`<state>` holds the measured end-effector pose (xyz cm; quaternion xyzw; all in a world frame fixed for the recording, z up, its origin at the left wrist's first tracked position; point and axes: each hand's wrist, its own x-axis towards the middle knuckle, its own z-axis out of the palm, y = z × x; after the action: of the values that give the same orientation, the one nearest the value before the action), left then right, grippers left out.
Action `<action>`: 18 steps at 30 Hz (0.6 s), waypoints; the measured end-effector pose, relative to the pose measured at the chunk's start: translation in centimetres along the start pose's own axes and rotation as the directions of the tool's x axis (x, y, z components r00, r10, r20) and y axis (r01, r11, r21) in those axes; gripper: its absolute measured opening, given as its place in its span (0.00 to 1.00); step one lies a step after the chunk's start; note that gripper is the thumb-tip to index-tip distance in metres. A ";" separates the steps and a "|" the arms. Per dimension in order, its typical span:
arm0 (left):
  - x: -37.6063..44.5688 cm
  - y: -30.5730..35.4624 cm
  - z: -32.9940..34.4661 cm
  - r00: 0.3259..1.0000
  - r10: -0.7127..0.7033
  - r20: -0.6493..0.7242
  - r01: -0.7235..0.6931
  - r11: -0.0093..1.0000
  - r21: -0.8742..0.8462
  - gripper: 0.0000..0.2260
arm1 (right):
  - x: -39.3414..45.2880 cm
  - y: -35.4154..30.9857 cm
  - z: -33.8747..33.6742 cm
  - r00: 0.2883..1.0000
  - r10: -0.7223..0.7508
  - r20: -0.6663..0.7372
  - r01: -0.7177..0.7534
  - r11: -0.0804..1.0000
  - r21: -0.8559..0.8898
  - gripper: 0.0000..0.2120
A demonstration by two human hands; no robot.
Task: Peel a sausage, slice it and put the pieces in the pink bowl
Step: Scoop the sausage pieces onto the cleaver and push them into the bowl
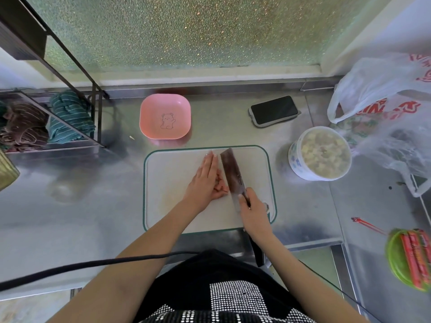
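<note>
On the white cutting board (pixel 168 206) my left hand (pixel 205 180) lies flat with straight fingers, pressing against pink sausage pieces (pixel 220 184) that are mostly hidden under it. My right hand (pixel 253 210) is shut on the handle of a cleaver (pixel 232 173), whose dark blade stands right beside the sausage pieces and my left fingers. The pink bowl (pixel 165 116), square with a bear drawing, sits behind the board with nothing in it.
A phone (pixel 274 110) lies at the back right. A white tub (pixel 319 153) of food and plastic bags (pixel 384 108) stand to the right. A green plate (pixel 396 259) holds wrapped red sausages (pixel 415 257) at far right. A rack with cloths (pixel 67 115) is at left.
</note>
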<state>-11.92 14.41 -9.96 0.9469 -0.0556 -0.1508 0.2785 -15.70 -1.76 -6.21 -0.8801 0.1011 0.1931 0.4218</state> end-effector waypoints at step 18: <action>0.8 -1.4 -1.0 0.974 0.224 0.014 -0.223 0.957 0.185 0.34 | 1.9 -0.2 -0.1 1.000 0.008 -0.026 -0.010 0.996 -0.085 0.10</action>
<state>-10.87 15.91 -10.11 0.9568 -0.1751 -0.1090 0.2048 -13.91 -1.79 -6.80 -0.8993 0.1022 0.1877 0.3816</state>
